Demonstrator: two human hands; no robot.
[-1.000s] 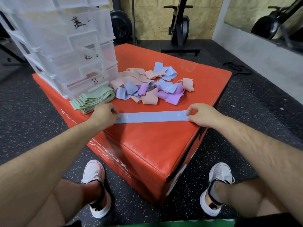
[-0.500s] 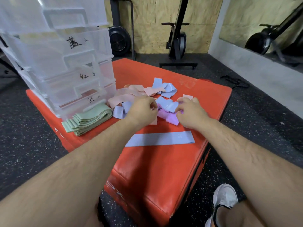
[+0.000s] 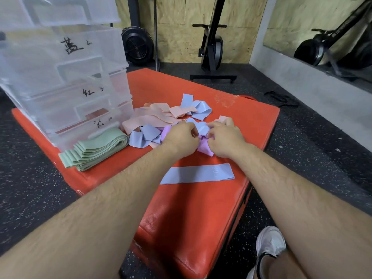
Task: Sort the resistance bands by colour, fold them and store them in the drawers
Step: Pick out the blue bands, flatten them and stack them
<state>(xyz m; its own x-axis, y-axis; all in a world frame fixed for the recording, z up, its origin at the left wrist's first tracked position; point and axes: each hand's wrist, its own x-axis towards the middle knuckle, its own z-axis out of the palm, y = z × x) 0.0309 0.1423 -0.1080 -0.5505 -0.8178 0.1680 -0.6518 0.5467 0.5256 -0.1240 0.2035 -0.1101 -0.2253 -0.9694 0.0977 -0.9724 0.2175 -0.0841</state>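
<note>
Lying nearest, flat blue band (image 3: 198,174): spread alone on the orange padded box (image 3: 201,218), just in front of our hands.
Left hand (image 3: 181,137): fingers curled, pinching a tangled blue band (image 3: 202,127) at the heap's near edge.
Right hand (image 3: 225,137): fingers curled on the same band, with a purple band (image 3: 205,149) beneath.
Heap (image 3: 149,119): peach, blue and purple bands interlaced, unsorted.
Green stack (image 3: 94,152): folded, left of the heap, touching the drawers, not yet stored.
Drawers (image 3: 80,93): clear plastic, hand-labelled, far left.
Risk: we judge that tugging this band may drag looped neighbours along, mixing colours or spilling bands off the box.
</note>
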